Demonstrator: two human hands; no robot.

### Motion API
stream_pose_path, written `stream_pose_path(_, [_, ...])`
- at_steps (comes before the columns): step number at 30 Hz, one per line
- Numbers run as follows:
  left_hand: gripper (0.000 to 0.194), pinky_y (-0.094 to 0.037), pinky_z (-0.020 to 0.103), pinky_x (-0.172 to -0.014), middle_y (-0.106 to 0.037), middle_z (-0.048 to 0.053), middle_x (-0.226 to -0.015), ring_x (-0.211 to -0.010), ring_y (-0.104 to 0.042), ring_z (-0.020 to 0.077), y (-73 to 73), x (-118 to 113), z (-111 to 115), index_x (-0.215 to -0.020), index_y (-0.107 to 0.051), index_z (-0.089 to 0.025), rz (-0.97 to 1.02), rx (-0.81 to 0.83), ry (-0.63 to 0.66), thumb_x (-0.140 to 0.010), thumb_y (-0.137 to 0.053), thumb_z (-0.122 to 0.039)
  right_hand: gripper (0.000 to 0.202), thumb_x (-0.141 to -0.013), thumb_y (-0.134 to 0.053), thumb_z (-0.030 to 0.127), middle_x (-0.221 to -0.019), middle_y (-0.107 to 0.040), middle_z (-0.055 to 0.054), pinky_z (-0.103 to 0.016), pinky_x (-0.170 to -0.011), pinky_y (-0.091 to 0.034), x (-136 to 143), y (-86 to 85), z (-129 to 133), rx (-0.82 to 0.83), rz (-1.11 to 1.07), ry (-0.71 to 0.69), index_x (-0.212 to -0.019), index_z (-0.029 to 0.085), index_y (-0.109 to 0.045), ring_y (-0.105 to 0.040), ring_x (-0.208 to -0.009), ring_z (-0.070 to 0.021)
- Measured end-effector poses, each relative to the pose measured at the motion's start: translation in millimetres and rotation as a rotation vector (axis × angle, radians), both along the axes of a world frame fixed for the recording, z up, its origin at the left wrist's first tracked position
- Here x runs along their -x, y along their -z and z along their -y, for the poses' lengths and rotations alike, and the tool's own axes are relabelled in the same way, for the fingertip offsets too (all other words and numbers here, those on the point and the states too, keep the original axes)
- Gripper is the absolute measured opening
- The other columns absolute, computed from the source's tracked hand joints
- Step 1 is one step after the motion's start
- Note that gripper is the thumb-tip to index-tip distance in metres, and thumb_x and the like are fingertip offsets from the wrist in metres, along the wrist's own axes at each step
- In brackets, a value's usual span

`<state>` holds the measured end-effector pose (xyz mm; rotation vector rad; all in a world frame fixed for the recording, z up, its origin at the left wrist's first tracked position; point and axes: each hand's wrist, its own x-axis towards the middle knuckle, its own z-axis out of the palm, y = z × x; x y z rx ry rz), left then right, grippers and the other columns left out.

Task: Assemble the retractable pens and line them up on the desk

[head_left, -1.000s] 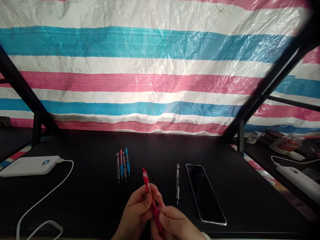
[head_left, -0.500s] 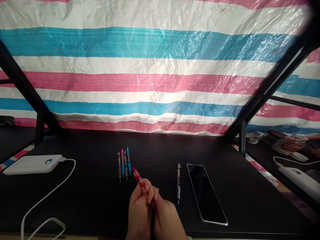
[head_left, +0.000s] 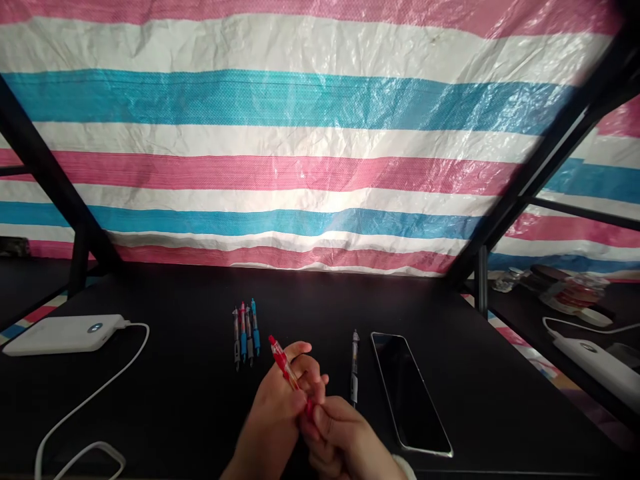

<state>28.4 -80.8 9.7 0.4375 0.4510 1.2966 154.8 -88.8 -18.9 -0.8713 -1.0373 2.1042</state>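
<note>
A red pen (head_left: 283, 364) with a clear barrel slants up and to the left out of my two hands, low in the middle of the head view. My left hand (head_left: 280, 413) grips its barrel between thumb and fingers, with the index finger lifted. My right hand (head_left: 345, 430) pinches the pen's lower end, where a bit of red shows between the fingertips; the tip itself is hidden. Just right of my hands a grey-gripped pen (head_left: 355, 363) lies on the black table (head_left: 190, 400). Several pens (head_left: 247, 333) lie side by side beyond my left hand.
A phone (head_left: 411, 393) with a dark screen lies at the right. On the left sits a white power bank (head_left: 63, 335) with a looping white cable (head_left: 107, 387). Striped plastic sheeting (head_left: 280, 173) hangs behind, between black frame bars (head_left: 510, 180).
My hands have turned and drawn apart a little, so more of the red pen's barrel shows. My right hand now pinches its lower end. The view has shifted slightly.
</note>
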Motion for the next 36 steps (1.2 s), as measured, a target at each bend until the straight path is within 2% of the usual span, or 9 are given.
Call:
stream_pose_path(2, [0.035,-0.046,0.029,-0.064,-0.049,-0.003,-0.063,-0.056,-0.047,0.0117,-4.4,13,-6,-0.090,-0.065,-0.016,0.077,0.024,0.037,-0.066,-0.078,-0.038,0.041,-0.079,-0.065,0.053,-0.045,-0.031,0.011,-0.015,-0.031,-0.009,-8,-1.1,-2,0.147,-0.193,-0.167,-0.067,0.019,-0.046,-0.013,-0.033,-0.0019])
stream_pose_path(4, [0.026,-0.040,0.024,-0.053,-0.035,-0.006,-0.054,-0.048,-0.036,0.0083,-9.8,24,-10,-0.069,-0.057,-0.017,0.261,0.095,0.089,-0.074,-0.071,-0.038,0.040,-0.080,-0.066,0.050,-0.043,-0.031,0.012,-0.016,-0.031,-0.007,-11,-0.9,-3,0.174,-0.252,-0.214,-0.065,0.018,-0.047,-0.012,-0.032,-0.0011])
stream_pose_path(8, [0.049,-0.024,0.023,-0.041,-0.016,-0.008,-0.046,-0.039,-0.017,0.0072,-17.0,31,-12,-0.050,-0.030,-0.020,0.325,0.174,0.157,-0.086,-0.056,-0.042,0.035,-0.079,-0.066,0.044,-0.041,-0.030,0.012,-0.017,-0.033,-0.008,-6,1.9,-1,0.184,-0.231,-0.247,-0.065,0.017,-0.048,-0.011,-0.032,-0.0009])
stream_pose_path(14, [0.055,-0.011,0.025,-0.036,-0.007,-0.009,-0.042,-0.035,-0.007,0.0071,-13.4,22,-12,-0.046,-0.018,-0.022,0.236,0.390,-0.082,-0.092,-0.047,-0.033,0.039,-0.078,-0.063,0.053,-0.044,-0.031,0.012,-0.018,-0.033,-0.005,4,6.9,6,0.158,-0.064,-0.183,-0.067,0.019,-0.048,-0.013,-0.034,-0.0028])
stream_pose_path(19, [0.052,-0.013,0.024,-0.034,-0.015,-0.008,-0.036,-0.030,-0.014,0.0065,-12.5,20,-15,-0.044,-0.022,-0.022,0.200,0.457,-0.227,-0.090,-0.048,-0.023,0.037,-0.092,-0.050,0.042,-0.048,-0.028,0.010,-0.020,-0.038,-0.013,11,14.2,14,-0.225,0.321,0.069,-0.063,0.019,-0.048,-0.020,-0.040,-0.0062])
stream_pose_path(23, [0.050,-0.014,0.024,-0.033,-0.020,-0.008,-0.034,-0.028,-0.019,0.0066,-13.2,20,-14,-0.043,-0.026,-0.021,0.248,0.464,-0.246,-0.088,-0.049,-0.020,0.037,-0.097,-0.040,0.028,-0.056,-0.043,0.003,-0.021,-0.047,-0.025,13,14.0,16,-0.633,0.619,0.102,-0.062,0.019,-0.047,-0.038,-0.052,-0.0102])
stream_pose_path(26, [0.049,-0.014,0.025,-0.033,-0.022,-0.007,-0.033,-0.028,-0.020,0.0068,-12.7,20,-14,-0.043,-0.026,-0.022,0.268,0.470,-0.287,-0.086,-0.050,-0.019,0.028,-0.095,-0.038,0.017,-0.060,-0.059,-0.002,-0.027,-0.050,-0.023,17,8.7,18,-0.907,1.002,0.098,-0.070,0.018,-0.051,-0.051,-0.054,-0.0145])
stream_pose_path(30, [0.049,-0.013,0.025,-0.032,-0.021,-0.007,-0.032,-0.027,-0.020,0.0070,-10.0,19,-19,-0.044,-0.023,-0.022,0.280,0.485,-0.325,-0.086,-0.048,-0.018,0.018,-0.083,-0.046,0.002,-0.067,-0.070,-0.005,-0.032,-0.049,-0.013,24,5.3,20,-1.071,1.403,0.084,-0.084,0.018,-0.055,-0.062,-0.050,-0.0188])
stream_pose_path(36, [0.048,-0.013,0.025,-0.030,-0.020,-0.007,-0.031,-0.025,-0.018,0.0078,-1.0,19,-33,-0.045,-0.019,-0.022,0.280,0.505,-0.373,-0.085,-0.044,-0.015,0.024,-0.074,-0.053,-0.005,-0.066,-0.068,-0.002,-0.032,-0.047,-0.014,26,16.5,11,-1.237,1.545,0.190,-0.082,0.019,-0.053,-0.064,-0.052,-0.0184])
